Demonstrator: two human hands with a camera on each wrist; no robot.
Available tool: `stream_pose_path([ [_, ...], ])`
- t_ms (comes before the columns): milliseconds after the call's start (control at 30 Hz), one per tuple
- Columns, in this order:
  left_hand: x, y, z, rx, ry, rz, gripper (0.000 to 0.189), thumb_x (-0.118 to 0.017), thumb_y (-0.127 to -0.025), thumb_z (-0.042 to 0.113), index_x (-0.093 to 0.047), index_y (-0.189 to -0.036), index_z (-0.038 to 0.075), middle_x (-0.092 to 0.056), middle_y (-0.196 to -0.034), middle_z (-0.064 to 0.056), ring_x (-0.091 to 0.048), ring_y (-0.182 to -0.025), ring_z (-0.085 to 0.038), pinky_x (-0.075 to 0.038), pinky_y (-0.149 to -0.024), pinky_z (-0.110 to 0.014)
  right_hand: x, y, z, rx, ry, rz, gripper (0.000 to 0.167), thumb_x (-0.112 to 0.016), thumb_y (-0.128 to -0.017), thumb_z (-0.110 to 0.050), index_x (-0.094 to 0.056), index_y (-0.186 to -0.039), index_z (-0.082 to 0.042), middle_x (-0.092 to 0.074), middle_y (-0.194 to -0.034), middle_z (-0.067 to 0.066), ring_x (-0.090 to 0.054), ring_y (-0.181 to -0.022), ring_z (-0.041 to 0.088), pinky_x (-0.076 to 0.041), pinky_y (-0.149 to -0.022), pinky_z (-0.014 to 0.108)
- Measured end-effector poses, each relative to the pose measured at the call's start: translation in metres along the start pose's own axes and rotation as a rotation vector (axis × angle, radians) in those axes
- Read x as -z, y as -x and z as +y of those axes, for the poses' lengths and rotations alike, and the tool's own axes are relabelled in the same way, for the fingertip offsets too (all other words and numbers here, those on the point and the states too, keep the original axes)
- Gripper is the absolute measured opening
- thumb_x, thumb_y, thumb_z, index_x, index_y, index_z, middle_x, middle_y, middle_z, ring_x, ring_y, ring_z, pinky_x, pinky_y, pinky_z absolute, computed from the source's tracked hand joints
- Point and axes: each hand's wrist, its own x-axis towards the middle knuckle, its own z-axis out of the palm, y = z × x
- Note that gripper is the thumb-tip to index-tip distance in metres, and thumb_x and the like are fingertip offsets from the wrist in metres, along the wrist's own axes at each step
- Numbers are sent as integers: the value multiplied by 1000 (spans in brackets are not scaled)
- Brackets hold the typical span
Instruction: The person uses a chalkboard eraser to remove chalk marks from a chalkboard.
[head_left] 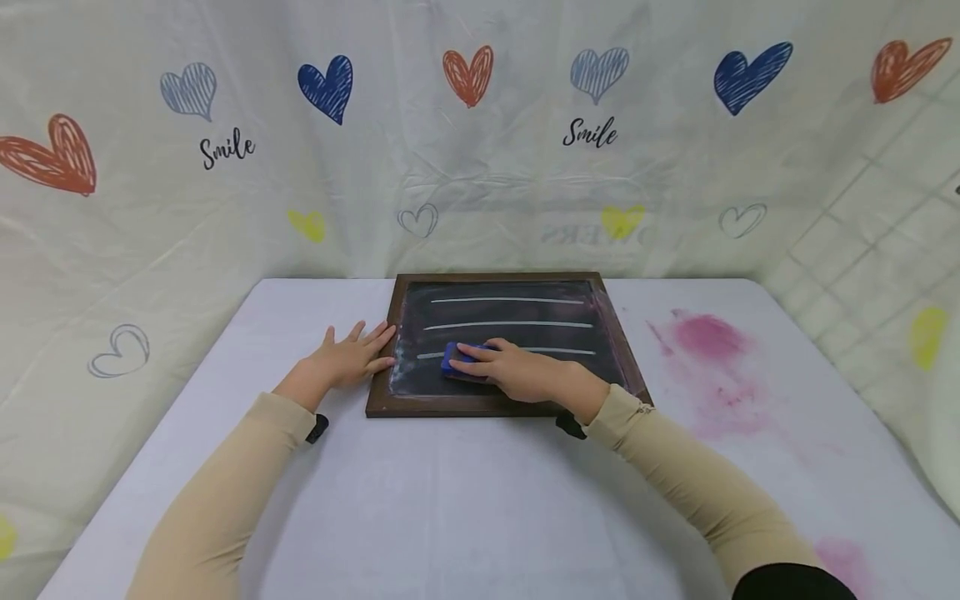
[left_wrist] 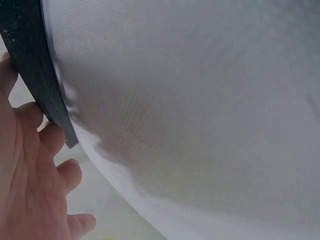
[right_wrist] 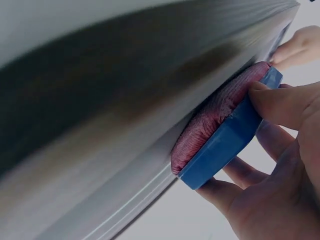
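A chalkboard point(head_left: 510, 337) in a brown wooden frame lies on the table, with three white chalk lines across it. My right hand point(head_left: 527, 372) grips a blue chalkboard eraser point(head_left: 459, 360) over the board's lower left, at the left part of the lowest line. In the right wrist view the thumb and fingers hold the blue body of the eraser point(right_wrist: 225, 145), and its pink pad point(right_wrist: 215, 117) lies against the board. My left hand point(head_left: 341, 360), fingers spread, touches the left side of the frame. The left wrist view shows those fingertips point(left_wrist: 52, 136) at the dark frame edge point(left_wrist: 42, 75).
A white cloth covers the table point(head_left: 450, 508). Pink powdery stains point(head_left: 708, 337) mark it right of the board. Behind stands a pale curtain point(head_left: 510, 167) printed with hearts and "Smile".
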Motion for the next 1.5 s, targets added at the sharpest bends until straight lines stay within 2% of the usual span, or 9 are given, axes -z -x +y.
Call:
stream_pose_path([
  [100,1,1,1,2,1,-5,74,-36,-110,53,-8,-166,14,-8,-172,-9,-3,-155,-42,3,-114,-74,-1,18,12,-9,-10,38,61,-55,-104,-1,-37,-161,-16,-28,-166,14,-41,-139,45,-46,-106,50],
  [433,1,-1,-1,-5,-8,0,75,-35,-109,54,-7,-167,15,-7,-172,-8,-3,-155,-42,2,-114,-74,-9,76,45,-41,2,157,59,-60,-100,4,-44,-156,-8,-35,-162,20,-46,-132,47,-51,-99,52],
  [600,1,-2,-1,-9,-6,-2,75,-36,-109,54,-7,-166,15,-8,-172,-9,-3,-155,-43,2,-114,-74,-13,99,52,-83,11,195,61,-61,-98,8,-45,-155,-6,-37,-160,22,-49,-128,50,-54,-93,53],
  [733,1,-2,0,-10,-2,-1,75,-35,-109,54,-8,-166,14,-9,-172,-10,-4,-155,-43,2,-114,-74,-14,111,55,-90,33,248,59,-63,-95,10,-50,-151,-2,-42,-156,26,-52,-120,50,-53,-93,55],
  [900,2,-1,-2,-6,4,-5,75,-35,-109,54,-7,-166,15,-8,-172,-9,-3,-155,-43,2,-114,-74,-15,114,58,-164,39,311,60,-67,-90,12,-54,-147,0,-46,-151,29,-55,-112,49,-49,-94,57],
  [1100,2,0,0,-4,8,-7,75,-35,-109,54,-8,-166,14,-7,-172,-9,-4,-155,-43,2,-114,-74,-15,106,60,-224,59,311,60,-66,-91,12,-51,-148,3,-45,-150,33,-55,-120,54,-45,-99,59],
  [1233,2,0,1,-4,10,-6,75,-35,-110,53,-8,-166,14,-7,-172,-10,-4,-155,-44,2,-114,-74,-14,102,59,-256,34,318,59,-63,-91,13,-52,-148,2,-45,-149,33,-55,-114,55,-45,-98,60],
  [1367,2,1,2,-2,13,-11,74,-35,-110,53,-8,-166,13,-8,-172,-10,-4,-155,-44,1,-114,-74,-13,96,56,-296,3,302,59,-62,-91,13,-53,-148,-1,-45,-150,31,-54,-109,55,-48,-95,60],
  [1500,2,3,2,-5,21,-11,75,-36,-109,54,-9,-166,13,-8,-171,-11,-5,-154,-44,1,-114,-75,-13,80,45,-350,2,246,60,-61,-94,10,-51,-151,-5,-41,-154,30,-52,-117,57,-50,-90,65],
])
